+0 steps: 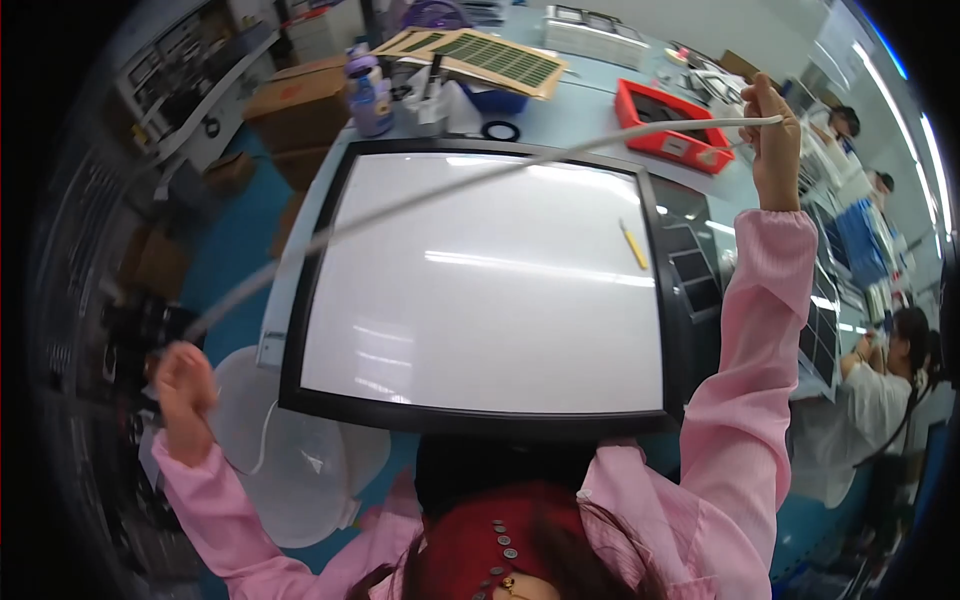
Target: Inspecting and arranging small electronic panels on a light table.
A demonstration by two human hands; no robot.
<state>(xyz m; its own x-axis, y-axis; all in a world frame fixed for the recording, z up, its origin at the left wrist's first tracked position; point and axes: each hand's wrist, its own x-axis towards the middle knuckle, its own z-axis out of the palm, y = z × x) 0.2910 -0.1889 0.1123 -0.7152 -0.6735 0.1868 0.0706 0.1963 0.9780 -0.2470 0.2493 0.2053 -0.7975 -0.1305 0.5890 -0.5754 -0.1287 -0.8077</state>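
Note:
A long white flexible strip (420, 203) stretches between my raised hands, slanting across and above a black-framed board (480, 310) with a glossy white face. My right hand (772, 135), up at the far right, has its fingers closed on one end of the strip. Low at the left, my left hand (186, 385) is closed around the strip too, slightly blurred. More of a thin white strand (265, 440) hangs below that hand by a clear plastic bin (290, 470). On the board's right side lies a yellow utility knife (634, 246).
Behind the board stand a red tray (672, 125), a roll of black tape (500, 131), a purple bottle (369, 95) and a cardboard sheet with green panels (490, 58). Cardboard boxes (295, 105) are at the left. Dark panels (692, 270) lie right of the board. A seated person (850, 430) is at the right.

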